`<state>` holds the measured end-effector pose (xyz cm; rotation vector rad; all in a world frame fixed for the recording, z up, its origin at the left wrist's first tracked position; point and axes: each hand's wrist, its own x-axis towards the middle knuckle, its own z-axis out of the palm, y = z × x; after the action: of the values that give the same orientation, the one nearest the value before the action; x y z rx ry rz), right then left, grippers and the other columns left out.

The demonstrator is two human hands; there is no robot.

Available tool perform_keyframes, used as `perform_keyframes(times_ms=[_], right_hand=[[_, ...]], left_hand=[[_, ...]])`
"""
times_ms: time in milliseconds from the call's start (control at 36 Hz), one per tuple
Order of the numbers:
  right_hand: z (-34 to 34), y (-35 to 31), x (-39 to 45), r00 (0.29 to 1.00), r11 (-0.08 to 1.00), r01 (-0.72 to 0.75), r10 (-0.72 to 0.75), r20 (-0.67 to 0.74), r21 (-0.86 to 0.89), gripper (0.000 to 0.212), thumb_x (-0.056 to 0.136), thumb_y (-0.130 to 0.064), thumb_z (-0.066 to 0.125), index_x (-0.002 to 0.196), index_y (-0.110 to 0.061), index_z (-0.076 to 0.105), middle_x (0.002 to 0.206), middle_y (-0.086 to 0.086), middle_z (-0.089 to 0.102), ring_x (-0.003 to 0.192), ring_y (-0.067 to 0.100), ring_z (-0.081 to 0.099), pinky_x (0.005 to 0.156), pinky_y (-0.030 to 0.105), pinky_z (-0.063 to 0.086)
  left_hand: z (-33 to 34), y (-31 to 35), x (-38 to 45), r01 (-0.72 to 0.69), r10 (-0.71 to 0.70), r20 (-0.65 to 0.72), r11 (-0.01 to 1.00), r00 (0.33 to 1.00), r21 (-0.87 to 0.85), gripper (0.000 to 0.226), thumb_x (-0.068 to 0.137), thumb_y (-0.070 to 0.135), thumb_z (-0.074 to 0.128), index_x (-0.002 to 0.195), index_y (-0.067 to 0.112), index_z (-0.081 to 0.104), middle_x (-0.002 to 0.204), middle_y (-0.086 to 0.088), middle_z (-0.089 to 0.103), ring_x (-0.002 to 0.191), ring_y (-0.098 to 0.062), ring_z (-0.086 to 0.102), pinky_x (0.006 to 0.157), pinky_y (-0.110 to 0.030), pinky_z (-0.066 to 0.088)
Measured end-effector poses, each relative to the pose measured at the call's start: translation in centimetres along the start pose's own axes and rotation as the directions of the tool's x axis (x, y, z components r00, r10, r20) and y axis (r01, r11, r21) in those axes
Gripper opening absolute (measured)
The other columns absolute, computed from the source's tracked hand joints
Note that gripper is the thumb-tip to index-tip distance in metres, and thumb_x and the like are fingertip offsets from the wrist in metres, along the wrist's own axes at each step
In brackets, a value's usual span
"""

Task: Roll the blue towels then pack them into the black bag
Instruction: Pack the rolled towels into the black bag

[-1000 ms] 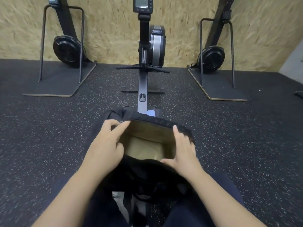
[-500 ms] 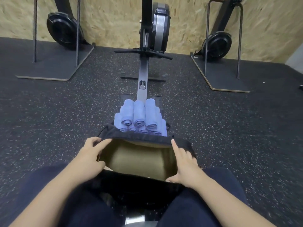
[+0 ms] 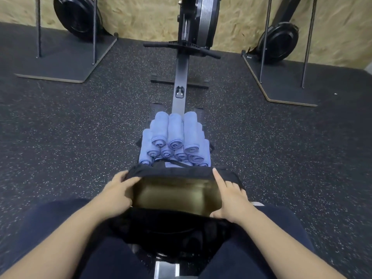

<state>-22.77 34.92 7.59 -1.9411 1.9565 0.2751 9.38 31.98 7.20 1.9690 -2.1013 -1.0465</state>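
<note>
Towels rolled and stacked, bag held open, nothing packed yet.

Blue towels sit in a pile on the rowing machine's rail, directly beyond the far rim of the black bag, touching or just short of it. Roll axes run away from the person, spiral ends facing the bag mouth. Bag is on the person's lap, tan lining visible, no towel seen inside. Left hand grips the left rim with fingers curled over the edge. Right hand lies on the right rim with fingers fairly straight, index pointing forward, holding nothing. Pile is centred, so both hands are about equally near; either reaches straight forward over the rim. Likely next: lift a top roll and drop it in lengthwise.
</note>
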Motion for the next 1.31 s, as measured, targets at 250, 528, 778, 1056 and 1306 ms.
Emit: perform_keyframes(times_ms=[250,528,778,1056,1306], right_hand=[[0.5,-0.6,-2.2,0.988,0.995,-0.047,0.059,0.145,-0.089,0.134,0.067,-0.053,0.077,0.14,-0.036,-0.034,0.134,0.004,0.039,0.127,0.027,0.034,0.104,0.042,0.032],[1.8,-2.1,-3.8,0.917,0.992,-0.004,0.054,0.395,-0.127,0.126,0.073,-0.049,0.076,0.147,-0.032,-0.024,0.143,0.008,0.033,0.133,0.03,0.029,0.107,0.047,0.028],[2.1,-2.0,-2.0,0.967,0.997,-0.027,0.043,0.253,-0.067,0.127,0.071,-0.048,0.077,0.146,-0.036,-0.025,0.138,0.005,0.039,0.13,0.028,0.035,0.104,0.043,0.031],[1.3,-0.4,1.2,0.99,0.978,-0.11,0.123,-0.063,0.177,0.097,0.086,-0.024,0.064,0.152,-0.023,-0.007,0.119,0.012,0.057,0.111,0.031,0.053,0.093,0.038,0.043],[0.7,-1.2,2.0,0.983,0.965,-0.153,0.171,-0.071,0.211,0.066,0.095,-0.018,0.04,0.152,-0.022,0.009,0.11,0.014,0.063,0.098,0.033,0.059,0.079,0.038,0.043]], left_hand=[[-0.2,0.0,-3.1,-0.045,0.061,0.16,0.994,0.985,-0.098,0.078,0.075,-0.015,0.049,0.143,0.021,0.039,0.151,0.005,0.029,0.126,0.007,0.024,0.083,0.013,0.006],[-1.2,0.5,-3.8,0.062,-0.051,0.443,0.998,0.895,-0.011,0.055,0.052,0.036,0.067,0.087,0.074,0.05,0.104,0.021,0.052,0.101,0.0,0.05,0.083,-0.007,0.039],[1.2,-1.8,-1.9,0.003,-0.01,0.205,0.999,0.979,0.037,0.087,0.075,-0.001,0.055,0.152,0.018,0.018,0.155,0.004,0.021,0.143,-0.012,0.022,0.114,-0.018,0.015],[2.3,-0.3,-0.2,-0.02,0.017,0.098,0.999,0.995,0.028,0.089,0.076,0.009,0.059,0.151,0.025,0.015,0.149,0.003,0.023,0.133,-0.022,0.032,0.106,-0.029,0.033],[2.7,-0.4,0.4,0.011,-0.007,0.098,0.999,0.995,-0.041,0.08,0.076,0.005,0.061,0.144,0.019,0.022,0.118,0.001,0.031,0.113,-0.02,0.039,0.093,-0.024,0.033]])
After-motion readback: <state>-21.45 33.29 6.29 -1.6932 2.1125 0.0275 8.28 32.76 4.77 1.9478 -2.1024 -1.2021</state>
